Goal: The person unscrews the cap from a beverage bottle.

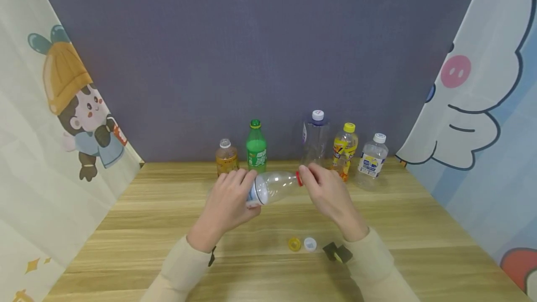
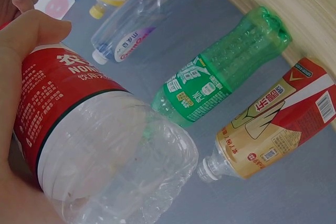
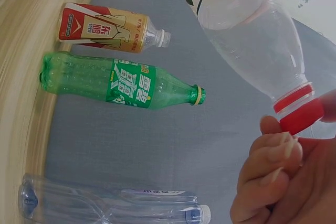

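My left hand (image 1: 228, 199) grips a clear plastic bottle (image 1: 277, 187) around its labelled part, holding it sideways above the table. The label (image 2: 68, 85) is red and white with a dark edge line. At the neck end, my right hand (image 1: 329, 193) pinches the red cap (image 3: 303, 117) between thumb and fingers. A thin gap shows between this cap and the red ring (image 3: 293, 97) on the neck. The bottle looks empty in the right wrist view.
On the wooden table (image 1: 138, 227), a yellow cap (image 1: 294, 244) and a white cap (image 1: 310, 244) lie nearer me. Behind stand a tan-labelled bottle (image 1: 227, 160), a green bottle (image 1: 256, 148), a tall clear bottle (image 1: 315, 141), a yellow-capped bottle (image 1: 345, 148) and a white-capped bottle (image 1: 371, 164).
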`<state>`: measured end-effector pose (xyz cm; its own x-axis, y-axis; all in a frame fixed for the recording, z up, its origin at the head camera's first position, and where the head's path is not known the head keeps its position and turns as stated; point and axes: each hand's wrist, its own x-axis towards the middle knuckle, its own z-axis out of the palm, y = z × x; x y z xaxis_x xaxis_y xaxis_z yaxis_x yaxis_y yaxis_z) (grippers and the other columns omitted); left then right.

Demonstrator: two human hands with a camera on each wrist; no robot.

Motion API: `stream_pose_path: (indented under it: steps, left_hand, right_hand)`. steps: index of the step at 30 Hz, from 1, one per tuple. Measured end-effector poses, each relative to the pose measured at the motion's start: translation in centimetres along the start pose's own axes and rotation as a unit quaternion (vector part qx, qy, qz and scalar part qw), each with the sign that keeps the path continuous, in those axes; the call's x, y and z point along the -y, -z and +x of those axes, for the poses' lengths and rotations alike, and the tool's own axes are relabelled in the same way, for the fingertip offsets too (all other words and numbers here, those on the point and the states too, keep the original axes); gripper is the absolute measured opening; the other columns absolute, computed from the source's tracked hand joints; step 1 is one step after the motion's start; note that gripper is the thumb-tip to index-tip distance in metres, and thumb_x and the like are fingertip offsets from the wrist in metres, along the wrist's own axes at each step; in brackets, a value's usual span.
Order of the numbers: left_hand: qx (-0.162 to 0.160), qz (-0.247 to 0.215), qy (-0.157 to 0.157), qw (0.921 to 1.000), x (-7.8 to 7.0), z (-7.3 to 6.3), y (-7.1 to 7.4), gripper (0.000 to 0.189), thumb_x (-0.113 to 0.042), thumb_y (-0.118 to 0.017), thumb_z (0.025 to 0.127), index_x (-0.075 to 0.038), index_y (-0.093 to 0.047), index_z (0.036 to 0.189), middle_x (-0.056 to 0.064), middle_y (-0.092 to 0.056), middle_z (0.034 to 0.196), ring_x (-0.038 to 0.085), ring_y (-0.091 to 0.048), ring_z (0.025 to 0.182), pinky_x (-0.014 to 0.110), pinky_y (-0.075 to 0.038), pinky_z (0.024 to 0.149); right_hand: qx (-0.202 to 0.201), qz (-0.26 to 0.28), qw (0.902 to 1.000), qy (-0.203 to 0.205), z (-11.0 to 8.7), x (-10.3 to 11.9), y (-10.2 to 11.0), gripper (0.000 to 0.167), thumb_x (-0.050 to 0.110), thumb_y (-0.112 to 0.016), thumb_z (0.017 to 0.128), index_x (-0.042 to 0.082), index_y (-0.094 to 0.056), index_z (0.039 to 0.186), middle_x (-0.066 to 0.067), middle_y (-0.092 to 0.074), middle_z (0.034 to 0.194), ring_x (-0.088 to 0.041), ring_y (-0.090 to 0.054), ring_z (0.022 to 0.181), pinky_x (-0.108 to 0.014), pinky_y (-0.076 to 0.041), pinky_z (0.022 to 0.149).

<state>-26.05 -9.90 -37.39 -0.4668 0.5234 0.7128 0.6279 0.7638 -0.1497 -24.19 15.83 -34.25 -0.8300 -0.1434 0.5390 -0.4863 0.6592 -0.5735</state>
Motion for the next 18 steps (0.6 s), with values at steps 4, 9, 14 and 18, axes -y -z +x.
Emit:
stream_pose_path:
  steps: [4,9,14,18]
  left_hand:
    - [0.000,0.000,0.001,1.0000,0.02,-0.01,0.03,0.068,-0.031,-0.084,0.062,-0.003,-0.062,0.120,0.008,-0.066,0.099,0.026,-0.063,0.082,0.037,-0.048,0.068]
    - [0.000,0.000,0.000,1.0000,0.02,-0.04,0.04,0.068,-0.031,-0.084,0.062,-0.004,-0.062,0.121,0.008,-0.066,0.099,0.026,-0.063,0.082,0.037,-0.048,0.067]
    - [0.001,0.000,-0.002,1.0000,0.02,-0.05,0.02,0.068,-0.031,-0.085,0.063,-0.004,-0.062,0.121,0.008,-0.066,0.099,0.026,-0.063,0.083,0.036,-0.048,0.067]
    - [0.004,-0.001,0.000,1.0000,0.00,-0.05,0.02,0.069,-0.031,-0.085,0.062,-0.004,-0.062,0.121,0.009,-0.066,0.100,0.026,-0.063,0.083,0.036,-0.048,0.068]
  right_hand:
    - [0.001,0.002,1.0000,0.000,0.01,0.02,-0.03,0.042,0.039,-0.042,0.108,0.018,-0.052,0.073,0.003,-0.040,0.059,-0.014,-0.037,0.052,-0.033,-0.033,0.053]
    - [-0.003,0.005,0.9998,-0.021,0.02,-0.01,-0.06,0.050,0.047,-0.035,0.109,0.017,-0.049,0.071,0.001,-0.039,0.059,-0.016,-0.035,0.053,-0.035,-0.034,0.055]
    - [-0.009,-0.007,0.9987,-0.050,-0.03,0.09,0.01,0.059,0.052,-0.034,0.108,0.015,-0.045,0.064,0.001,-0.036,0.056,-0.017,-0.035,0.053,-0.035,-0.034,0.056]
    - [-0.007,-0.013,0.9989,-0.045,0.02,0.17,0.11,0.057,0.050,-0.038,0.107,0.015,-0.046,0.063,0.002,-0.036,0.056,-0.016,-0.036,0.052,-0.034,-0.033,0.055]
